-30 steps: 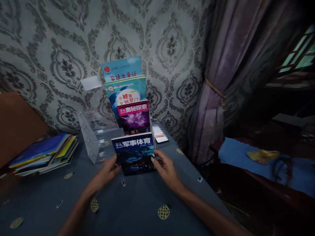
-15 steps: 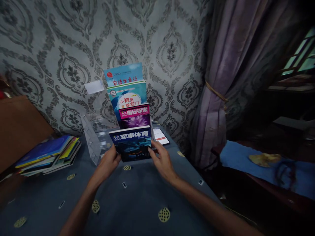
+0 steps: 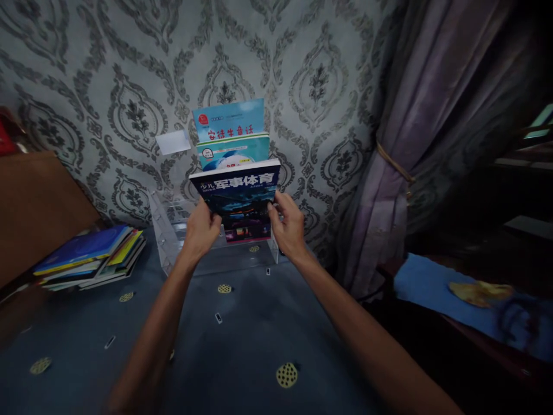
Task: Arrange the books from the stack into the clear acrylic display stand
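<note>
Between my two hands is a dark blue book (image 3: 239, 199) with white Chinese title letters, tilted and raised in front of a clear acrylic rack (image 3: 162, 230). My left hand (image 3: 201, 230) is closed on its left edge, and my right hand (image 3: 287, 225) grips the right edge. Behind it, a pink and purple book (image 3: 246, 233) shows only its lower part. Farther back in the rack stand a teal book (image 3: 233, 151) and, tallest, a light blue book (image 3: 228, 118) with red letters.
A stack of books (image 3: 90, 253) lies to the left, beside a brown cardboard box (image 3: 41, 207). A white label (image 3: 173, 142) sticks up at the rack's upper left. On the right hang a tied purple curtain (image 3: 371, 230) and, beyond it, a blue cloth (image 3: 427, 282) on another surface.
Both hands have lifted the dark blue book upward and toward the rack, so it now covers most of the pink and purple book. The view has shifted slightly.
</note>
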A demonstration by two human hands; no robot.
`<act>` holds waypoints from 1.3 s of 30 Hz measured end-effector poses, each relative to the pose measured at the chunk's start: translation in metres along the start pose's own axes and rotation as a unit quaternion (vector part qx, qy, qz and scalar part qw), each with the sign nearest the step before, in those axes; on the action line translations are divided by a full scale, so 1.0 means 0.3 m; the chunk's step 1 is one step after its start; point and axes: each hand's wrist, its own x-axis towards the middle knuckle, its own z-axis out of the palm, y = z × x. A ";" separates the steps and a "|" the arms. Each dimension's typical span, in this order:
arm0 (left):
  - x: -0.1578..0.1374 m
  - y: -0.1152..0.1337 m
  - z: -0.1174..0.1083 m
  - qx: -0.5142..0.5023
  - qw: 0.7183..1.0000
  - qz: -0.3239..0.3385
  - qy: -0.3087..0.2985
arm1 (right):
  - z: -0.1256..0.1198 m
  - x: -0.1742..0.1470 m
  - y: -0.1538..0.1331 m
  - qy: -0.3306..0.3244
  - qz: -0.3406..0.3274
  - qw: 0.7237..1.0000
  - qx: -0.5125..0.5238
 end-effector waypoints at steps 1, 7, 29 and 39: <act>-0.001 -0.001 0.009 0.001 1.000 -0.002 -0.001 | 0.004 -0.002 0.012 -0.002 0.003 1.000 -0.001; -0.016 -0.011 0.060 0.009 1.000 -0.001 -0.003 | 0.024 -0.021 0.081 -0.004 0.014 1.000 0.008; -0.039 -0.077 0.146 -0.003 1.000 -0.013 0.002 | 0.060 -0.081 0.174 -0.001 0.046 0.998 -0.052; -0.049 -0.015 0.132 0.224 0.965 -0.092 -0.099 | 0.099 -0.114 0.194 0.004 0.053 0.993 -0.106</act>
